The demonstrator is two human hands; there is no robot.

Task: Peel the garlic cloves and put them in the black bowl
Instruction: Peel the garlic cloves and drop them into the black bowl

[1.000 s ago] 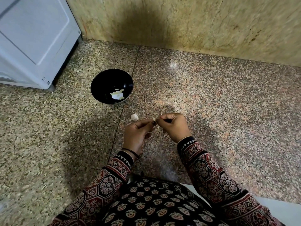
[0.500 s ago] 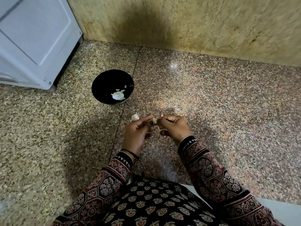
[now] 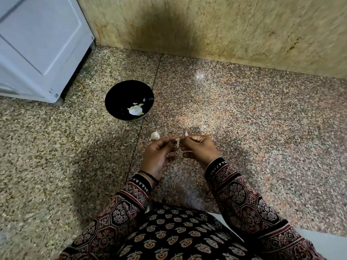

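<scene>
Appliance (image 3: pixel 37 44), white, smooth panelled side, stands at far left on a small foot. Floor (image 3: pixel 262 128) is polished speckled granite with a thin seam running down past the bowl; the wall (image 3: pixel 206 25) behind is mottled yellowish stone with a dark smudge.

Black bowl (image 3: pixel 116 94): round, glossy, sits on the floor right of the appliance, well beyond the hands and to their left. Peeled garlic (image 3: pixel 135 110) lies pale in its bottom.

Loose clove (image 3: pixel 155 136): small, white, papery skin still on, lies on the floor between bowl and hands, just beside the left fingertips, not touching them.

Left hand (image 3: pixel 159 156): palm turned inward, thumb and forefinger closed in a pinch on the held clove (image 3: pixel 178 141); a dark thread bracelet (image 3: pixel 148 175) sits at the wrist.

Held clove: a small pale sliver, raised off the floor, caught between the fingertips of both hands.

Right hand (image 3: pixel 199 147): knuckles up, fingers curled, pinching the other side of the held clove. A pinkish scrap of skin (image 3: pixel 186 134) stands up just above its fingertips. Both sleeves are dark cloth, block-printed in red and white.

Compared with a second ago: both hands are in the same spot with the same pinch. Loose clove, bowl and its contents have not shifted.
</scene>
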